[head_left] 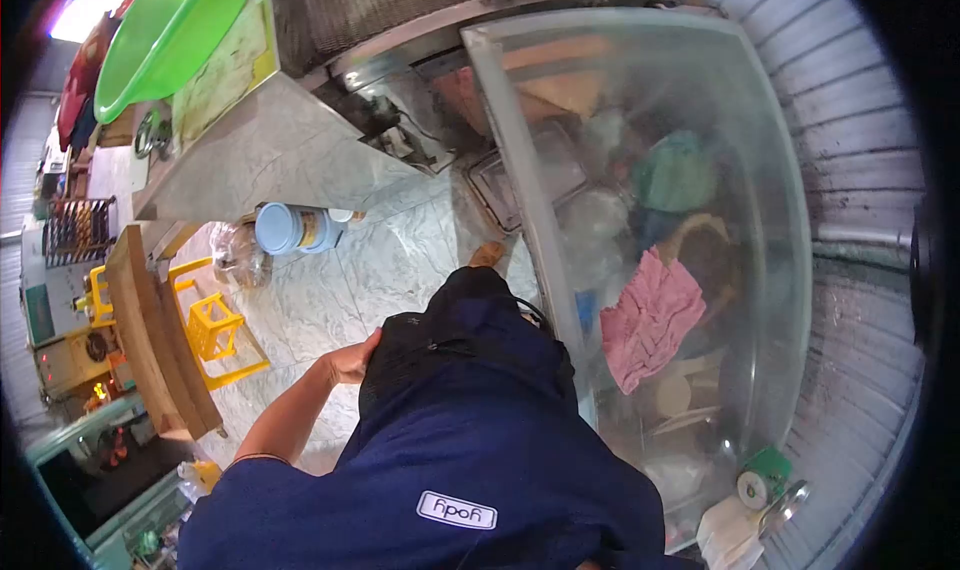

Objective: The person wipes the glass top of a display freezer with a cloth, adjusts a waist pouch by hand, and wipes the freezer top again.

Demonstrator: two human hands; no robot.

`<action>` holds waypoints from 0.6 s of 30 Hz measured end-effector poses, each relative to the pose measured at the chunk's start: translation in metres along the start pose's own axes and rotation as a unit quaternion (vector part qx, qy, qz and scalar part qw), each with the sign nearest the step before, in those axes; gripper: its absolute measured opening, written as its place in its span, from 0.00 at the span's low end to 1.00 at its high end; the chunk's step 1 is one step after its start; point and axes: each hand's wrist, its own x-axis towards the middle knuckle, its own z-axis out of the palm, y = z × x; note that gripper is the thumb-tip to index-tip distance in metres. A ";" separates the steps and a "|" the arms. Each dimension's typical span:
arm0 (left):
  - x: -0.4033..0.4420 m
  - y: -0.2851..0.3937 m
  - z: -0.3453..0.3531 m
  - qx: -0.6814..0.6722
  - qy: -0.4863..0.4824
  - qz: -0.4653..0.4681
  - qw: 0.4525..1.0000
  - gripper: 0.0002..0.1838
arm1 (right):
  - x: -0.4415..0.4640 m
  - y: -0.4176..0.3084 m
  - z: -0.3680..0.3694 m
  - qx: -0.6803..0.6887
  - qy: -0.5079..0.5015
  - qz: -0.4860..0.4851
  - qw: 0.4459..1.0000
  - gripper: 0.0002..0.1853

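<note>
My left hand (354,360) rests against the side of a black bag or garment (395,370) at my waist; its fingertips are hidden behind the dark fabric, so what it grips, if anything, does not show. My right hand is out of sight. A dark blue shirt (470,450) with a white label covers my front. To the right stands a glass-topped case (790,300), with a crumpled pink cloth (655,315) on its glass and bags and containers visible beneath.
A blue-lidded bucket (280,229) and a clear plastic bag (238,255) stand on the tiled floor. Yellow stools (215,327) are beside a wooden table (150,340). At the upper left is a green basin (175,40). A green scale (765,477) sits at the lower right.
</note>
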 end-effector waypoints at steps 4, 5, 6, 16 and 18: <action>-0.005 -0.014 -0.011 0.015 -0.061 -0.013 0.998 0.56 | 0.003 -0.038 -0.006 0.174 -0.052 0.074 0.981 0.07; -0.008 -0.017 -0.012 0.019 -0.083 -0.014 0.996 0.56 | 0.010 -0.051 -0.006 0.176 -0.045 0.072 0.981 0.07; -0.008 -0.028 -0.025 0.040 -0.090 -0.021 0.995 0.56 | 0.015 -0.057 -0.005 0.162 -0.028 0.012 0.986 0.06; 0.000 -0.033 -0.039 0.027 -0.074 -0.072 0.994 0.46 | 0.068 -0.165 0.006 0.102 -0.105 -0.014 0.989 0.08; 0.002 -0.030 -0.042 0.066 -0.046 -0.080 0.993 0.43 | 0.053 -0.151 -0.005 0.062 -0.021 -0.078 0.995 0.07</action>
